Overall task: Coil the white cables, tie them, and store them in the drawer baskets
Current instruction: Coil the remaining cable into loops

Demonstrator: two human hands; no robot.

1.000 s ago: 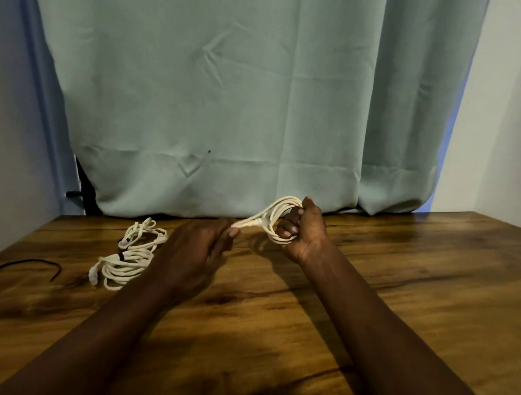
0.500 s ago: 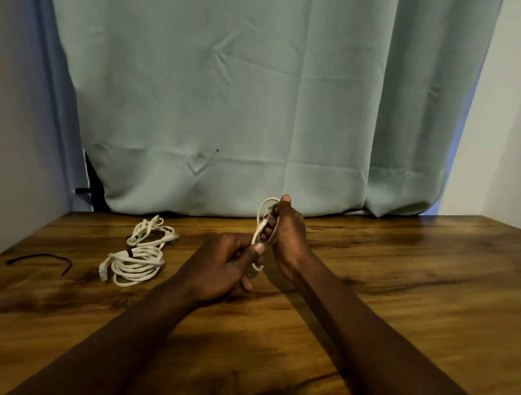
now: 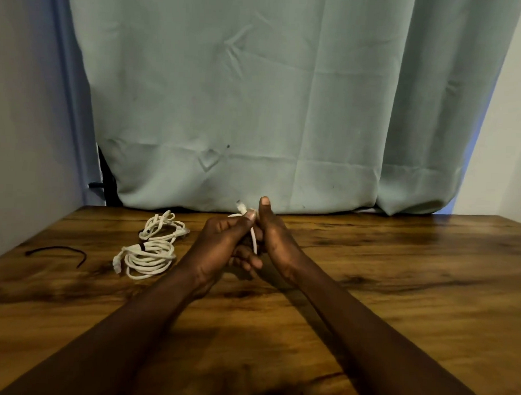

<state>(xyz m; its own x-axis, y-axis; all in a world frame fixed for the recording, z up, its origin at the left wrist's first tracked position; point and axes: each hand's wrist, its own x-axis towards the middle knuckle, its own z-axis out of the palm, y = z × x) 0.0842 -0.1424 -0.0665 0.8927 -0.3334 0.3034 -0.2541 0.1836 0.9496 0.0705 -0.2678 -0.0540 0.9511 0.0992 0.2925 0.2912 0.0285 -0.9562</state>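
Note:
Both hands meet above the middle of the wooden table (image 3: 399, 278). My left hand (image 3: 221, 249) pinches the plug end of a white cable (image 3: 253, 242), which sticks up past its thumb. My right hand (image 3: 276, 243) grips the coiled part of that cable, mostly hidden between the palms, thumb pointing up. On the table to the left lie a coiled white cable with a black tie (image 3: 146, 259) and, behind it, a second bundled white cable (image 3: 164, 226).
A loose black tie (image 3: 57, 251) lies near the table's left edge. A pale green curtain (image 3: 257, 107) hangs behind the table, with walls on the left and right. No drawer or basket is in view.
My hands have come together. The cable's loops, held wide at first, are now gathered between the palms, and my left hand has moved up to the plug end.

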